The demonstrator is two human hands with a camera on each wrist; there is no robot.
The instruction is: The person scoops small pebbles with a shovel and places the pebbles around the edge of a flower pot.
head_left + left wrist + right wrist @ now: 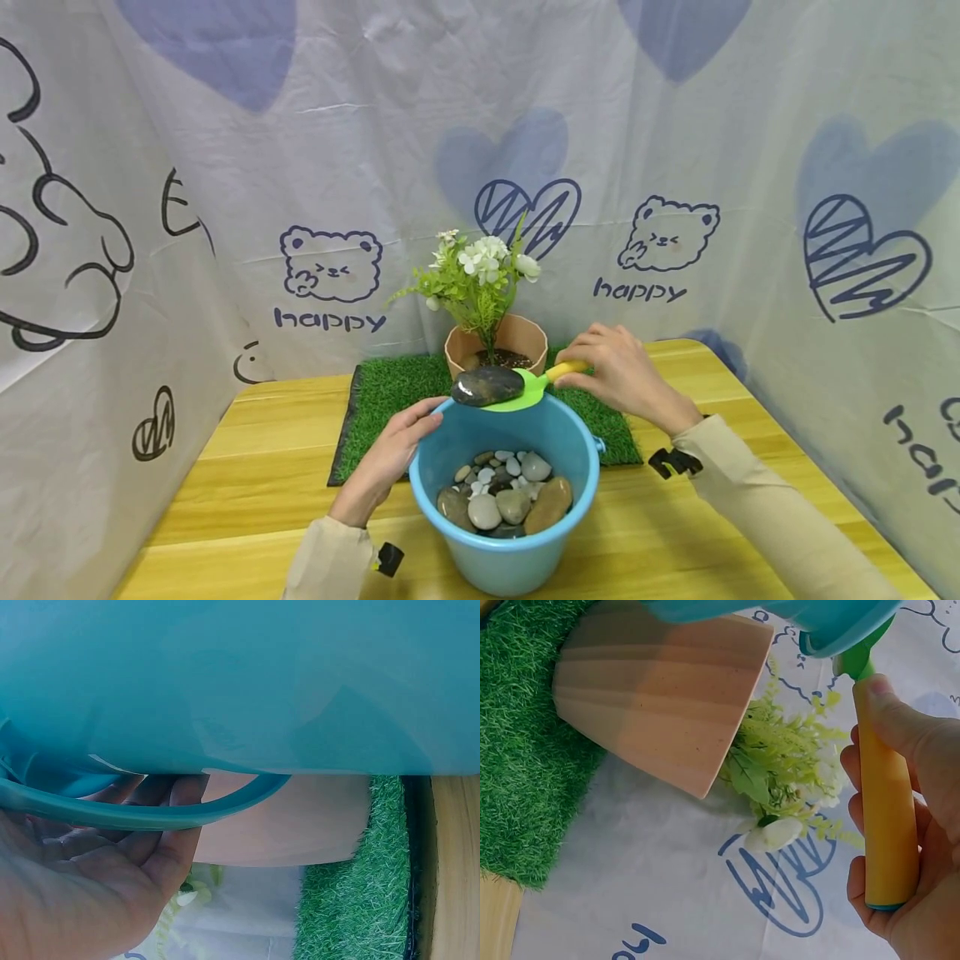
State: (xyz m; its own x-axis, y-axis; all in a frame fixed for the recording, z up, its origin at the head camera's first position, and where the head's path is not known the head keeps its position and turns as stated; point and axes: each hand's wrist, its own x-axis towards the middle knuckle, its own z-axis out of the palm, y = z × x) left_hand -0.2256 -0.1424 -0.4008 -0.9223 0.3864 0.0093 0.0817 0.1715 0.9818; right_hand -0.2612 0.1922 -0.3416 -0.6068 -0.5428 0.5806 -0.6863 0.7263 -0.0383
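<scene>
My right hand (618, 371) grips the yellow handle (889, 802) of a small trowel. On its green blade (517, 396) lies a large dark stone (487, 386), above the far rim of the blue bucket (510, 567). At the bucket's left side my left hand (393, 446) holds the rim; in the left wrist view the left hand's fingers (176, 851) lie by the bucket's curved blue handle (150, 817), their tips partly hidden. Inside the bucket are several stones (513, 507), the larger ones nearer me, small pale pebbles (480, 482) farther back.
Right behind the bucket stands a beige flowerpot (528, 337) with white flowers (483, 258) and dark soil (510, 358). An artificial grass mat (397, 392) lies under it on the wooden table (247, 475). A printed cloth (420, 108) surrounds the table's back and sides.
</scene>
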